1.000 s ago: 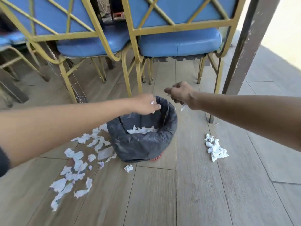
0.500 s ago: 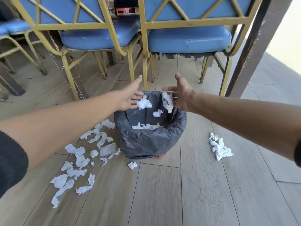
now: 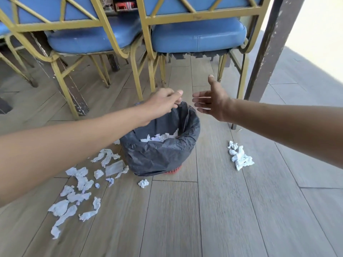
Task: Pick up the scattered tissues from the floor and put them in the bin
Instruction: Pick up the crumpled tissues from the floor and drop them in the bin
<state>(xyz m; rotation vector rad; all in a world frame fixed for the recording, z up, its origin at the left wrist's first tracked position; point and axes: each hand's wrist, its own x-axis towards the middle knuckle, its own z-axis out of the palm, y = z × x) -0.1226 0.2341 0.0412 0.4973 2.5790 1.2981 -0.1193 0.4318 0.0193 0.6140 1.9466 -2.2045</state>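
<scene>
The bin [image 3: 159,156] is a small red basket lined with a black bag, and white tissues [image 3: 161,137] lie inside it. My left hand [image 3: 165,102] hovers over the bin's far rim with curled fingers and no tissue visible in it. Whether those fingers touch the liner is unclear. My right hand [image 3: 211,102] is just right of the rim, with straight, spread fingers and nothing in it. Several torn tissues [image 3: 79,190] are scattered on the floor left of the bin. One small wad [image 3: 143,183] lies in front of it, and a crumpled clump [image 3: 239,157] to its right.
Two blue-cushioned chairs with yellow metal frames, one at left [image 3: 89,39] and one at right [image 3: 198,34], stand directly behind the bin, their legs close to its far side. A dark wooden post [image 3: 267,52] rises at the right. The floor is wood-look plank [image 3: 185,219].
Both hands released tissue wads, which have dropped into the bin. My left hand's fingers have since curled in, and the right hand stays spread and has drifted slightly right.
</scene>
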